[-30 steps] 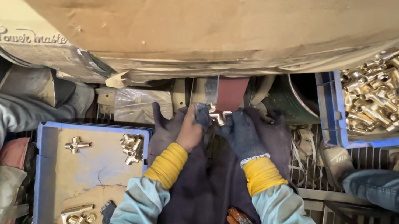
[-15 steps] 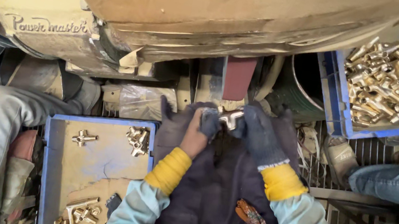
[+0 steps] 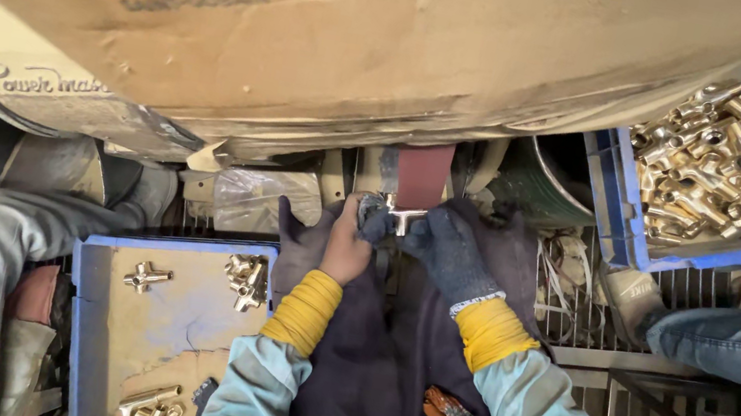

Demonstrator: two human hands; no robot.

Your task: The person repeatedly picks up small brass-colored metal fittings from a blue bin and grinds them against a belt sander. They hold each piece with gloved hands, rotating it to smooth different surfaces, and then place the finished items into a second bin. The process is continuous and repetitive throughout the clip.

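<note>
I see my left hand (image 3: 345, 246) and my right hand (image 3: 447, 247) close together, both pinching one small shiny brass pipe piece (image 3: 403, 216) between them. The right hand wears a dark glove. The left hand's fingers (image 3: 372, 223) have dark cloth on the tips and are curled tight on the piece. The piece touches the bottom of a dark red sanding belt (image 3: 422, 174). By my left arm sits a blue plastic tray (image 3: 83, 310) with a few brass pieces. Far on my right, a blue plastic crate (image 3: 608, 194) is piled with many brass pieces.
</note>
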